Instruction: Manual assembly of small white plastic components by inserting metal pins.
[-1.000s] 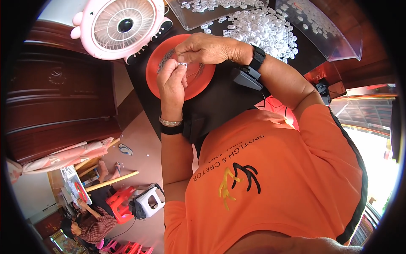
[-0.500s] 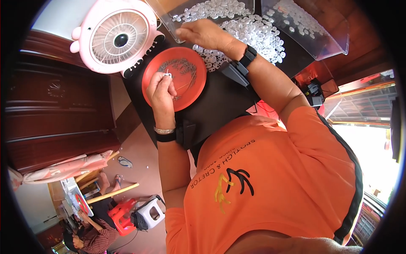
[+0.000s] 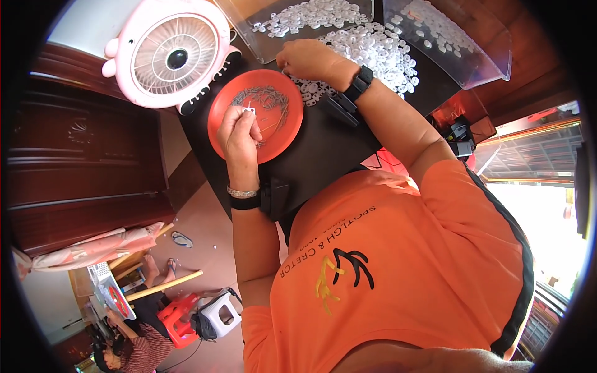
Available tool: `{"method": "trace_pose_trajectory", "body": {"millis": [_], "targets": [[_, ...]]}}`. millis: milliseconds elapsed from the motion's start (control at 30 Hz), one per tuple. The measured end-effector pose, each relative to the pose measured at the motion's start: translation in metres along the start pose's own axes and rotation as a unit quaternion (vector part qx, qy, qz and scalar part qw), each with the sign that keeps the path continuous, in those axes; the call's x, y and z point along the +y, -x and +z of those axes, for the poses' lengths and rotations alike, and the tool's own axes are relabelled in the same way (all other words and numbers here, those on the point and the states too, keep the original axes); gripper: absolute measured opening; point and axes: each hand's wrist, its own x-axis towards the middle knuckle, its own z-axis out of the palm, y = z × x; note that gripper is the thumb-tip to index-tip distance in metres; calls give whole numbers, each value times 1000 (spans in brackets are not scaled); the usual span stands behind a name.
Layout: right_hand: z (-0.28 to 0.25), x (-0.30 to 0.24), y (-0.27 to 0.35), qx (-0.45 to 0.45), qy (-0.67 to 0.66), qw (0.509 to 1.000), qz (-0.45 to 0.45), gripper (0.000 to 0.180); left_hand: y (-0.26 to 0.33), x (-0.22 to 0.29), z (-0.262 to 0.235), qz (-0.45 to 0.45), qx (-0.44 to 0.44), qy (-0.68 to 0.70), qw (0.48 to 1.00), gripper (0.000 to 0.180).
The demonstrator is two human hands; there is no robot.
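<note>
Since a moment ago, her right hand has slid down to the near edge of the white bead pile, fingers curled on the beads. Left hand pinches a small white piece over the orange plate, which sits near the pink fan.

On the table we record a round plate toward its left edge, with a heap of thin pins lying in it. Our left hand sits over the plate, pinching a small ring. Behind the plate, at the table's far left corner, stands a desk fan. Right of the plate, a pile of small rings lies on the table toward its far edge; our right hand rests at the pile's left side. Behind the pile we list two clear trays, the left tray and the right tray, each holding more rings.
</note>
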Motion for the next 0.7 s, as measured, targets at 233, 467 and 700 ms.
{"method": "trace_pose_trajectory", "body": {"millis": [233, 467, 700], "targets": [[-2, -4, 1, 21, -7, 1000, -1, 13, 0, 0, 1, 0, -9, -7, 1000, 13], [-12, -19, -2, 93, -303, 948, -26, 20, 1, -1, 2, -11, 4, 10, 1000, 13], [-13, -52, 5, -66, -620, 781, -35, 15, 1, 1, 1, -31, 9, 8, 999, 15]]}}
